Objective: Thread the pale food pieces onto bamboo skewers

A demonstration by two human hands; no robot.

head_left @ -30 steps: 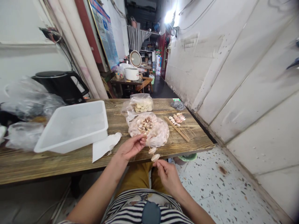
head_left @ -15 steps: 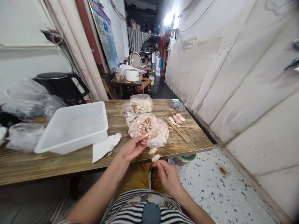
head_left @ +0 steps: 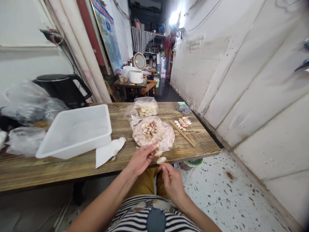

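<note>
Low over the table's front edge, my right hand (head_left: 172,180) is closed in a pinch on the lower end of a thin skewer. A flat pale food piece (head_left: 161,160) is threaded on it just above those fingers. My left hand (head_left: 142,158) pinches at a second pale piece (head_left: 158,152) higher on the skewer; its fingertips partly hide it. Behind my left fingers lies an open clear plastic bag (head_left: 166,137), full of pinkish-brown pieces (head_left: 150,129) whose exact kind I cannot tell. Several loaded skewers (head_left: 182,123) rest to the right, beside bare bamboo sticks (head_left: 182,133).
A white plastic tub (head_left: 74,129) and a white paper sheet (head_left: 108,151) are on the left of the wooden table (head_left: 120,122). Behind the food stands another bag of pale slices (head_left: 147,109). A black kettle (head_left: 60,90) and crumpled bags (head_left: 29,138) sit far left.
My left hand has shifted right and slightly down, closer to my right hand and the threaded pieces. My right hand, still holding the skewer, has risen slightly.
</note>
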